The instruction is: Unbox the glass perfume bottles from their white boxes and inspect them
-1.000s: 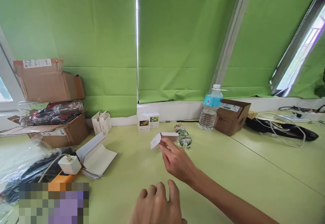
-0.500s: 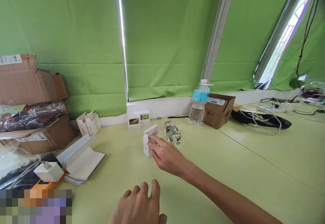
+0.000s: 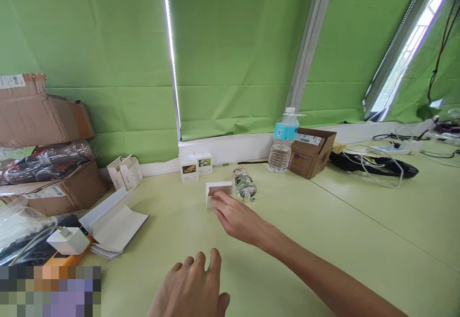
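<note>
My right hand has its fingers closed at the near side of a small white box on the pale green table. The box shows an open end, and the fingertips cover part of it. Just right of the box lie several clear glass jars in a row. My left hand hovers at the bottom middle, holding nothing, with fingers bent and apart. Behind the held box, two white boxes with flower pictures stand upright against the wall.
A water bottle and a brown carton stand back right, beside a black strap and cables. At left are cream-coloured boxes, an open notebook, a white charger and stacked cartons.
The small white box has turned from standing tall to a lower, wider position with its open end in view. My right hand has shifted with it. The left hand stays nearly in place.
</note>
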A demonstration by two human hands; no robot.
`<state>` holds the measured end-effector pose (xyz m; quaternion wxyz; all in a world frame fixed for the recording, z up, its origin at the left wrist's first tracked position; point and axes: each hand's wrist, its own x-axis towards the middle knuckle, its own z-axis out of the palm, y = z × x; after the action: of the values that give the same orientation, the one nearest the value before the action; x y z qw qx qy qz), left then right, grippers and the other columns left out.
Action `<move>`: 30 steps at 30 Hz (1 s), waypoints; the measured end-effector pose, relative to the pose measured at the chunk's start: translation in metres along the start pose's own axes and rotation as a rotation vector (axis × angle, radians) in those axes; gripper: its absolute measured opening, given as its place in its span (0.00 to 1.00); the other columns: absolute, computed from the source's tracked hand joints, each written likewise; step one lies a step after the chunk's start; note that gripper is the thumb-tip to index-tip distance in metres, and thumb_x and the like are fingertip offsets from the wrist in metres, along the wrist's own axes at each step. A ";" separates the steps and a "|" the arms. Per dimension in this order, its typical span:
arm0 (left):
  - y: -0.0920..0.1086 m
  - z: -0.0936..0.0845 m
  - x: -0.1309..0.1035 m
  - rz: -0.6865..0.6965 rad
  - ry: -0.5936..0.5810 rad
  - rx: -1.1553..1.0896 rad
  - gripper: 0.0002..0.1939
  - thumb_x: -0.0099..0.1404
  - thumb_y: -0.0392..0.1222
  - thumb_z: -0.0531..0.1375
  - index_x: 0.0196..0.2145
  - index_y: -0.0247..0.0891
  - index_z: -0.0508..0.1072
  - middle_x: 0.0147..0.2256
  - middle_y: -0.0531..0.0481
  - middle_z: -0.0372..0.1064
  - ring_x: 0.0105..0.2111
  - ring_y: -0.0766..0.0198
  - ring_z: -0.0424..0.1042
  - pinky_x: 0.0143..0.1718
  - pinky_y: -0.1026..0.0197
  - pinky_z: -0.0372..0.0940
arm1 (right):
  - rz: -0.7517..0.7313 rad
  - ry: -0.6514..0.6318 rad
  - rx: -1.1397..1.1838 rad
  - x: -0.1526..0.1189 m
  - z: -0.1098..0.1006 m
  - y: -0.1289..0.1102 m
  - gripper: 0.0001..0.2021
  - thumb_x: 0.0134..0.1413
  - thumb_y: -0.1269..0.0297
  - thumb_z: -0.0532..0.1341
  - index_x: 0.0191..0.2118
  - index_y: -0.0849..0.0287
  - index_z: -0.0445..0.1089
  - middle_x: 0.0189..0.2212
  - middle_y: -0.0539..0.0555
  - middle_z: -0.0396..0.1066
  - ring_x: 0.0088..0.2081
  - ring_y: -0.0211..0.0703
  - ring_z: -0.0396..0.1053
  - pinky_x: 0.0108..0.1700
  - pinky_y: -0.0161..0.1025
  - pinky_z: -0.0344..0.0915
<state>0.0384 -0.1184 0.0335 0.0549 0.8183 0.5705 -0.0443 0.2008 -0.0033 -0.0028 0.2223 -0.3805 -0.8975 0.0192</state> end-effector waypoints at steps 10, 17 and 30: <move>-0.005 -0.007 0.003 0.051 -0.083 -0.039 0.27 0.62 0.38 0.55 0.60 0.37 0.63 0.43 0.37 0.74 0.41 0.45 0.75 0.39 0.48 0.70 | -0.060 -0.037 -0.041 -0.002 -0.003 -0.012 0.18 0.64 0.67 0.47 0.55 0.59 0.65 0.59 0.60 0.59 0.53 0.51 0.66 0.51 0.48 0.67; -0.004 -0.012 -0.001 0.022 -0.065 -0.042 0.25 0.63 0.37 0.55 0.58 0.38 0.64 0.41 0.40 0.74 0.40 0.46 0.75 0.38 0.50 0.69 | -0.069 -0.028 -0.058 -0.002 -0.008 -0.013 0.18 0.65 0.66 0.47 0.56 0.59 0.64 0.62 0.59 0.56 0.50 0.49 0.68 0.48 0.45 0.68; -0.072 -0.031 0.007 -0.247 0.144 -0.044 0.14 0.67 0.41 0.51 0.49 0.38 0.67 0.41 0.41 0.73 0.44 0.50 0.73 0.41 0.54 0.66 | -0.105 -0.156 -0.080 -0.008 0.008 -0.027 0.17 0.66 0.62 0.47 0.29 0.59 0.66 0.28 0.53 0.70 0.29 0.42 0.67 0.29 0.39 0.52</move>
<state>-0.0262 -0.0835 0.0603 0.0259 0.7415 0.6701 0.0204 0.1841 -0.0274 -0.0078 0.1372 -0.3390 -0.9307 0.0011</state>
